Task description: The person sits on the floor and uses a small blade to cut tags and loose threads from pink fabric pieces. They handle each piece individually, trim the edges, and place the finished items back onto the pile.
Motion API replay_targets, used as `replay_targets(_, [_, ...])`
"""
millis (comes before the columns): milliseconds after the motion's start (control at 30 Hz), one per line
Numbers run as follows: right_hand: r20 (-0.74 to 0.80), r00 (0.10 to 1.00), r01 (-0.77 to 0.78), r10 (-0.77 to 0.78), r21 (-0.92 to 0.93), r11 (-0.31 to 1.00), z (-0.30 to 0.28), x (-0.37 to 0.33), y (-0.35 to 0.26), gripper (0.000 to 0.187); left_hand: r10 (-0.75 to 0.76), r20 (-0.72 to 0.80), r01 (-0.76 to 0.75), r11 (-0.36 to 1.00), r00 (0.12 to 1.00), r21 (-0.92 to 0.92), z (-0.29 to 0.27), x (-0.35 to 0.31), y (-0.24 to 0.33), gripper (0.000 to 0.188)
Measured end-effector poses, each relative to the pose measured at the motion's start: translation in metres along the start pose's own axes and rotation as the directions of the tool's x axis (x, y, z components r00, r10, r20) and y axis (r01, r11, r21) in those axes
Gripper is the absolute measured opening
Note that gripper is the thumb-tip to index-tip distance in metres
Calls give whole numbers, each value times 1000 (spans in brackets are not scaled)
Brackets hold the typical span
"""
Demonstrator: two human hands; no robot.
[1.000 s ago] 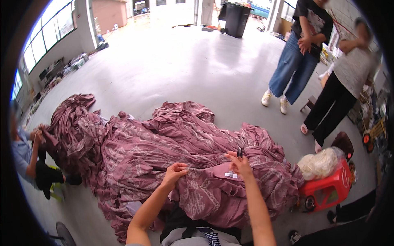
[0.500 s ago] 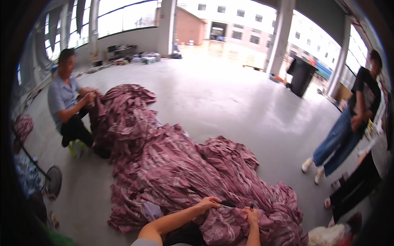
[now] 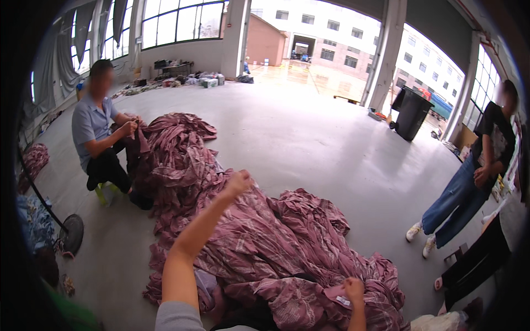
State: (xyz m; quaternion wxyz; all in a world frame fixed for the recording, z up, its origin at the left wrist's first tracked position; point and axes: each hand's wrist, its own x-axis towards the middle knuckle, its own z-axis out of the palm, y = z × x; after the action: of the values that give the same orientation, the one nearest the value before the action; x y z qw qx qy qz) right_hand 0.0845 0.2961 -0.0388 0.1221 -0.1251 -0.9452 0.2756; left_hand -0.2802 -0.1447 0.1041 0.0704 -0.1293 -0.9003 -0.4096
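A long heap of dusty-pink patterned cloth (image 3: 243,231) stretches over the floor and up to my lap. My left arm is stretched out and raised, and my left hand (image 3: 239,183) is closed above the heap; whatever its fingers hold is too small to make out. Closer to me on the right, my right hand (image 3: 353,289) is a closed fist against the cloth, its contents hidden. Just beside it a small white label (image 3: 343,301) shows on a plain pink piece of the fabric.
At the left a seated co-worker (image 3: 99,127) handles the heap's far end. Another person (image 3: 469,171) stands at the right. A round black fan-like base (image 3: 72,234) stands left, a black wheeled bin (image 3: 411,113) by the doorway. Pale bundled material (image 3: 439,321) lies near right.
My left hand has let go of the near cloth and swung up and forward to the left. My right hand has shifted slightly right; the dark tip above it no longer shows.
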Motion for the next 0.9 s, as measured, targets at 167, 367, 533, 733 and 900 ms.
replay_targets(167, [-471,861,-136,191,147,980,-107,47,-22,27,-153,-411,140,988,899,-61,-74,104,-11,73])
replay_targets(367, [-22,971,-230,237,166,959,-75,-34,10,27,-21,484,128,973,875,-190,162,14,82,61])
replay_targets(533, [-390,865,-311,316,77,947,-154,-108,29,35,547,801,-165,837,244,-522,253,-162,314,55])
replay_targets(733, [-830,60,-234,554,528,816,-380,-350,67,36,759,560,264,645,-331,-717,255,-338,547,57])
replay_targets(900, [-669,3,-36,744,743,668,-328,-456,51,28,628,508,-4,627,-589,-779,260,-381,490,53])
